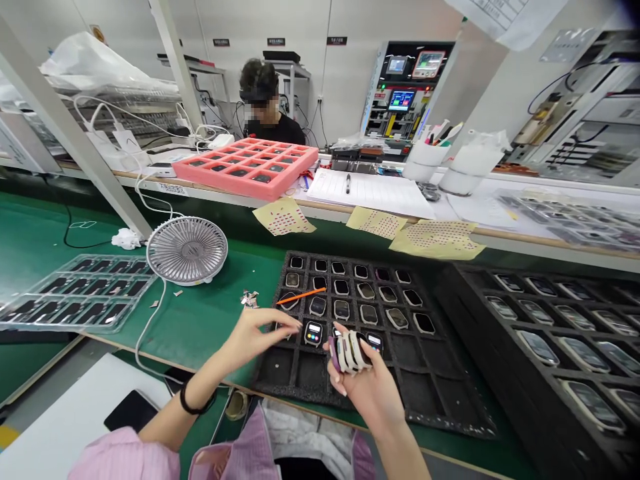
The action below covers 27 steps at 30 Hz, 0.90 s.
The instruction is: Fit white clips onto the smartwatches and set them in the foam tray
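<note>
A black foam tray [430, 373] holds rows of square watch bodies; its nearest cells hold none. My right hand [370, 380] is wrapped round a stack of several watch cases [350, 352], silver with a purple one at the left end, above the tray's front part. My left hand [263, 333] hovers over the tray's left side, fingertips close together beside a watch with a lit screen [313, 333]; whether anything is between them is too small to tell. An orange stick [301, 296] lies across the upper left cells.
A second black foam tray [480, 347] with watches stands at the right. To the left are a grey fan [187, 250], a clear plastic tray [120, 313] of black parts and small scraps [249, 299]. A pink foam tray [275, 190] sits on the shelf, with a person [273, 123] behind.
</note>
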Each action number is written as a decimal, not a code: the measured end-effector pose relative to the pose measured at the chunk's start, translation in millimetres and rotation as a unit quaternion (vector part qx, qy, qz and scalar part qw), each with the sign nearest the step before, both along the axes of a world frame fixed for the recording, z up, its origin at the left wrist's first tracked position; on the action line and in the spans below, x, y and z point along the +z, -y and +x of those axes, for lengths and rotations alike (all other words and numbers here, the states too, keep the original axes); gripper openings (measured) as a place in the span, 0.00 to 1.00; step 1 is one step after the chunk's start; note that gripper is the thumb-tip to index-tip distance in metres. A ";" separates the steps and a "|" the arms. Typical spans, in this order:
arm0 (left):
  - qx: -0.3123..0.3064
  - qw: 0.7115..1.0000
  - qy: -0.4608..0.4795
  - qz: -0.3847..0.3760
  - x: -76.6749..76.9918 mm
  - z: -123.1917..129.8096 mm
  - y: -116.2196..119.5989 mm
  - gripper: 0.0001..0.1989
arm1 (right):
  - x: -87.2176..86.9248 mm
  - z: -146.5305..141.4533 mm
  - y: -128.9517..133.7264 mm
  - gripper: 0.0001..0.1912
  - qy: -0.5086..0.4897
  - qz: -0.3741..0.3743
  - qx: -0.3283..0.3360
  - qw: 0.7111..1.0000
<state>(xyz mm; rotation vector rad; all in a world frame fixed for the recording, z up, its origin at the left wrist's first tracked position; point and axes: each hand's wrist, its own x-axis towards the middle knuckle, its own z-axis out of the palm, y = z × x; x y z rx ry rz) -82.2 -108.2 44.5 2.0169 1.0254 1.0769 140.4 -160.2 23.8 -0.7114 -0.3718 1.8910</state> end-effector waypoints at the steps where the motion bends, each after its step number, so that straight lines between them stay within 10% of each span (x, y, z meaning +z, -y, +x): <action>1: -0.065 0.998 0.016 0.015 7.6 10.3 3.6 0.09 | 0.7 -3.3 0.5 0.22 -0.010 -0.001 0.017 1.000; 5: -0.182 0.980 0.022 0.081 21.2 36.3 3.6 0.10 | 2.7 -14.1 3.8 0.14 -0.041 0.008 0.079 0.996; 16: -0.225 0.971 -0.004 0.087 27.9 34.1 -0.7 0.09 | 0.3 -20.7 6.0 0.16 -0.027 0.026 0.144 0.989; 27: -0.293 0.954 -0.043 -0.041 22.8 25.8 -10.2 0.11 | -9.2 -21.5 4.6 0.19 -0.045 -0.012 0.215 0.975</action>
